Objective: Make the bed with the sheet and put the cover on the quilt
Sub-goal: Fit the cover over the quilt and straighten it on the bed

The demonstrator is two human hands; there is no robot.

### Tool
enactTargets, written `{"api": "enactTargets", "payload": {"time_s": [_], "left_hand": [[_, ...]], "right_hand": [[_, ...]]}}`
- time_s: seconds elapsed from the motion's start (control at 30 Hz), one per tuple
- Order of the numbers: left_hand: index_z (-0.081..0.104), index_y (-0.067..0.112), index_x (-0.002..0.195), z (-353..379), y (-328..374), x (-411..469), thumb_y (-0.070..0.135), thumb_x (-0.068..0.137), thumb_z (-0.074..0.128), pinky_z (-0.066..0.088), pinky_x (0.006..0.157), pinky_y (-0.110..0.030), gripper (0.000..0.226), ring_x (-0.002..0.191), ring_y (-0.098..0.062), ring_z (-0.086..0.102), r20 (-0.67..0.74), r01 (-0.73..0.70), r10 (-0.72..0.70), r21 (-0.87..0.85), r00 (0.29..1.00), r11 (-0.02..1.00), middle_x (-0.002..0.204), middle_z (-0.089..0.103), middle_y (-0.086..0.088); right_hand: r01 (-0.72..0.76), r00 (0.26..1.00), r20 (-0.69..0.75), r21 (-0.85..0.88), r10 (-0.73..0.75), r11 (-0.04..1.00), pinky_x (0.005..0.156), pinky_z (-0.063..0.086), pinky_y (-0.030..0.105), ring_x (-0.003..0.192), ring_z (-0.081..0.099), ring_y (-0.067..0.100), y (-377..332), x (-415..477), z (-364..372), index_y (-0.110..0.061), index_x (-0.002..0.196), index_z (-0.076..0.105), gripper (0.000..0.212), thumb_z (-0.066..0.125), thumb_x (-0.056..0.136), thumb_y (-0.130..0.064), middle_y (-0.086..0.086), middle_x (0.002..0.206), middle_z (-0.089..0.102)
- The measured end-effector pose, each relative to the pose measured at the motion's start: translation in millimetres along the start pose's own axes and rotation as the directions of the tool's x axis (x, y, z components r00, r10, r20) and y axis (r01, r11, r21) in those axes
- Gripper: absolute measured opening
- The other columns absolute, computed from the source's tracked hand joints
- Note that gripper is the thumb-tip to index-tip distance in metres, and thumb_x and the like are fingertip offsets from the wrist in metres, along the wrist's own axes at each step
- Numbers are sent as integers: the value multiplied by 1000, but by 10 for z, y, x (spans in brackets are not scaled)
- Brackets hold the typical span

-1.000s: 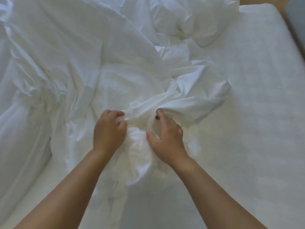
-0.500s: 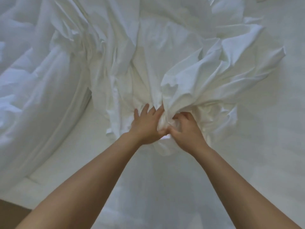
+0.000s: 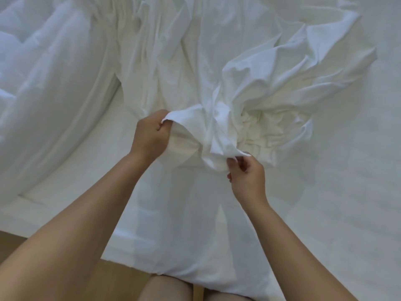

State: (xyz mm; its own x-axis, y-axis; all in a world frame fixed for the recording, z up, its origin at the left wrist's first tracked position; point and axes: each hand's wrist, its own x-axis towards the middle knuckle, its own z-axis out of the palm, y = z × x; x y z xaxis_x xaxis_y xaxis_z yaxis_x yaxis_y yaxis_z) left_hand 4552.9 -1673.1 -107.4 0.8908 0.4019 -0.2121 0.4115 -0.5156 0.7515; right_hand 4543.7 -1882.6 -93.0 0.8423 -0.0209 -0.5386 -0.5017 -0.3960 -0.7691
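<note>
- White cloth fills nearly all I can see, and most of it is crumpled.
- I take the thin, bunched cloth in the middle of the bed (image 3: 347, 213) to be the cover (image 3: 249, 83). I cannot be sure it is not the sheet.
- It is heaped in the middle and runs down to the near edge of the bed, where part of it hangs over.
- The left hand (image 3: 149, 135) has its fingers curled round a fold at the cloth's edge and holds it up.
- The right hand (image 3: 247, 174) pinches another bit of that edge between thumb and fingers. It is near the left hand but not touching it.
- The puffy quilt (image 3: 43, 83) lies along the left edge of the bed, with no cover on it.
- Brown floor (image 3: 17, 242) shows past the near left corner.
- I think the step is hunting for the cover's corner or its open mouth. Nothing lies flat yet, so the job looks far from done.
- Next I would slide the hands apart along the edge to find that corner. The cloth is twisted, so I must hold one layer only.
</note>
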Motion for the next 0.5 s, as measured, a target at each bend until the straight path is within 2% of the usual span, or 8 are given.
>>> {"api": "enactTargets", "payload": {"time_s": [0.07, 0.13, 0.2, 0.3, 0.37, 0.4, 0.47, 0.5], "left_hand": [[55, 8, 68, -71, 22, 21, 16, 96, 44, 44, 60, -29, 31, 62, -14, 49, -24, 195, -207, -249, 978, 949, 66, 53, 3], [62, -3, 82, -140, 2, 51, 21, 96, 45, 55, 67, -42, 32, 68, -20, 60, 4, 312, -342, -420, 940, 852, 78, 60, -9], [61, -10, 92, -175, -23, 55, 22, 94, 46, 55, 71, -50, 35, 73, -23, 60, 23, 345, -373, -436, 928, 831, 83, 59, -14], [55, -9, 75, -189, -4, 36, 24, 83, 45, 53, 63, -45, 35, 65, -21, 51, -3, 317, -350, -413, 937, 854, 73, 50, -11], [42, 0, 61, -209, -6, 24, 27, 75, 40, 37, 57, -35, 30, 61, -20, 39, -33, 292, -313, -276, 949, 916, 64, 40, -9], [42, 7, 59, -228, 27, -2, 25, 73, 38, 33, 58, -33, 24, 62, -23, 38, -75, 240, -247, -90, 966, 967, 64, 41, -7], [62, 5, 82, -186, 143, -58, 19, 68, 41, 41, 74, -37, 28, 83, -34, 52, -62, -45, 63, 264, 996, 963, 87, 59, -14], [63, 2, 104, -101, 251, -68, 17, 66, 45, 40, 89, -41, 45, 102, -38, 53, 24, -211, 214, 307, 977, 928, 107, 61, -17]], "right_hand": [[-3, 994, -110, 106, 15, 994, 57, 38, 27, 58, 44, 15, -88, 10, -47, -19, 73, 55, 22, 52, 94, -13, 3, 64, 49], [-31, 985, -161, 180, 61, 983, 58, 37, 29, 55, 41, 12, -197, 42, -94, -17, 73, 55, 23, 51, 96, -18, -3, 59, 46], [-47, 983, -165, 221, 85, 974, 53, 37, 25, 49, 40, 6, -259, 59, -125, -15, 73, 55, 25, 49, 97, -20, -7, 56, 45], [-19, 968, -241, 216, 72, 976, 56, 40, 22, 53, 44, 5, -312, 45, -147, -15, 72, 53, 28, 48, 98, -21, -6, 61, 48], [-4, 946, -313, 247, 84, 969, 62, 41, 24, 60, 46, 7, -338, 37, -171, -16, 72, 53, 27, 47, 98, -20, -6, 67, 50], [5, 939, -332, 274, 89, 962, 64, 42, 23, 62, 48, 6, -358, 33, -182, -18, 74, 53, 24, 47, 97, -17, -6, 69, 52], [49, 939, -340, 267, 47, 963, 66, 42, 20, 65, 51, 3, -393, 5, -193, -21, 78, 51, 21, 48, 94, -7, -7, 74, 55], [91, 946, -323, 215, -17, 973, 65, 42, 18, 65, 50, 2, -405, -23, -187, -21, 77, 49, 25, 47, 90, 1, -7, 74, 54]]}}
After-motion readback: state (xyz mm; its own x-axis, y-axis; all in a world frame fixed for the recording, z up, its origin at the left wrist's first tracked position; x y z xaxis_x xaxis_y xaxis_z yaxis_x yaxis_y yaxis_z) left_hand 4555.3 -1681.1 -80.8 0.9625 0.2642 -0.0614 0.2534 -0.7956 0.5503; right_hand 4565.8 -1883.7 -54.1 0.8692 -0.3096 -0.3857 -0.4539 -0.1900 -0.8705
